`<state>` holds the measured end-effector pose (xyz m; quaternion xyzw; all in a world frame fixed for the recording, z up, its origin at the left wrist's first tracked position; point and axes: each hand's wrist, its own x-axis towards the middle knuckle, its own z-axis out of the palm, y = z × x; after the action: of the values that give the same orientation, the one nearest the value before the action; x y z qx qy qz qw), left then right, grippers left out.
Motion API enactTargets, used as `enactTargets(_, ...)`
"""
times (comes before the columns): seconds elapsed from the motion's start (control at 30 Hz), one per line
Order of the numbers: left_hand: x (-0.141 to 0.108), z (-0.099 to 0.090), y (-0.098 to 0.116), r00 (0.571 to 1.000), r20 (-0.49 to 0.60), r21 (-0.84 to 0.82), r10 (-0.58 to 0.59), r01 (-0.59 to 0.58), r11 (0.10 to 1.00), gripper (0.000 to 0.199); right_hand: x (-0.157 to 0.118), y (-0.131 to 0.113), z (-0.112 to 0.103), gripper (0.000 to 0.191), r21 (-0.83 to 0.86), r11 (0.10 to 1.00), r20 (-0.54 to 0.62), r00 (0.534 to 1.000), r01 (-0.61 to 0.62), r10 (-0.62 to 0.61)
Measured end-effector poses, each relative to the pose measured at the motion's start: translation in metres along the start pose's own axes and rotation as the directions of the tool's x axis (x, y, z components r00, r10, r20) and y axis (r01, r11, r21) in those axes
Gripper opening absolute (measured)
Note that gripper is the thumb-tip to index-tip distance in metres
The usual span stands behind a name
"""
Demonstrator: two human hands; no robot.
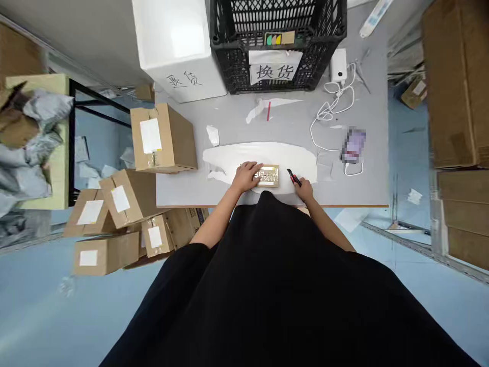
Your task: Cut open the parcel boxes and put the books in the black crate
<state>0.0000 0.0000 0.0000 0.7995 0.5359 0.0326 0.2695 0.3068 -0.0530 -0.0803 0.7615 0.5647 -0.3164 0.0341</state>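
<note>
A small brown cardboard box [268, 176] with shiny tape or print across its top lies on a white sheet [225, 154] near the table's front edge. My left hand [246, 177] holds its left end, with the fingers over the top. To the right of the box, my right hand [304, 190] is closed round a red and black utility knife [293, 177]. The knife points up and to the left, apart from the box.
On the grey table [237, 120] stand a cardboard carton [183, 140], a white bin [173, 46] and a black crate [225, 66]. A phone [353, 145], white cable [324, 113] and power strip [338, 65] lie right. Several cartons [107, 252] are stacked at lower left.
</note>
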Motion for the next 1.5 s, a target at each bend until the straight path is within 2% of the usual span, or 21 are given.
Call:
enactTargets(0.1,0.001,-0.002,-0.004,1.0,0.001,-0.029,-0.007,0.007,1.0,0.059,0.001,-0.008,0.0,0.032,-0.079,0.997,-0.017,1.0,-0.027,0.026)
enactTargets(0.23,0.004,-0.003,-0.001,0.996,-0.01,-0.085,-0.084,0.083,0.993,0.059,-0.001,-0.009,-0.003,0.034,-0.08,0.997,-0.082,0.996,-0.023,0.016)
enactTargets(0.33,0.006,-0.004,0.005,0.993,0.005,-0.102,-0.12,0.12,0.988,0.058,-0.004,-0.014,-0.007,0.037,0.006,1.0,-0.232,0.973,0.016,-0.014)
enactTargets(0.43,0.007,-0.004,0.011,0.994,0.025,-0.091,-0.104,0.106,0.99,0.056,-0.011,-0.035,-0.008,0.044,0.223,0.958,-0.311,0.945,0.178,-0.103)
enactTargets(0.5,0.007,-0.003,0.013,0.997,0.022,-0.047,-0.074,0.075,0.996,0.054,-0.017,-0.056,-0.005,0.057,0.43,0.866,-0.26,0.954,0.253,-0.149)
enactTargets(0.57,0.009,-0.003,0.014,1.0,0.002,0.039,-0.018,0.018,0.999,0.05,-0.023,-0.076,-0.001,0.071,0.573,0.79,-0.156,0.976,0.217,-0.155)
enactTargets(0.67,0.013,-0.005,0.013,0.993,0.021,0.193,0.119,-0.121,0.974,0.048,-0.032,-0.094,0.003,0.073,0.633,0.763,-0.03,0.989,0.13,-0.143)
enactTargets(0.8,0.021,-0.006,0.017,0.962,0.149,0.314,0.231,-0.267,0.911,0.054,-0.037,-0.096,0.005,0.07,0.639,0.761,-0.01,0.99,0.113,-0.139)
enactTargets(0.93,0.024,-0.003,0.026,0.956,0.179,0.398,0.232,-0.286,0.871,0.052,-0.037,-0.093,0.007,0.07,0.63,0.762,-0.042,0.986,0.151,-0.16)
enactTargets(1.1,0.029,-0.004,0.037,0.961,0.2,0.409,0.189,-0.257,0.875,0.05,-0.036,-0.094,0.011,0.074,0.607,0.775,-0.079,0.983,0.178,-0.164)
enactTargets(1.2,0.038,-0.013,0.038,0.955,0.26,0.397,0.144,-0.242,0.886,0.043,-0.036,-0.093,0.013,0.078,0.585,0.788,-0.089,0.981,0.191,-0.172)
enactTargets(1.33,0.058,-0.034,0.033,0.925,0.363,0.352,0.112,-0.248,0.903,0.032,-0.037,-0.091,0.013,0.082,0.548,0.815,-0.084,0.981,0.19,-0.172)
enactTargets(1.43,0.075,-0.045,0.028,0.922,0.383,0.336,0.061,-0.201,0.92,0.04,-0.038,-0.092,0.011,0.08,0.554,0.813,-0.058,0.982,0.18,-0.178)
enactTargets(1.5,0.083,-0.046,0.024,0.936,0.353,0.319,0.014,-0.134,0.938,0.05,-0.039,-0.093,0.009,0.081,0.562,0.809,-0.047,0.983,0.172,-0.176)
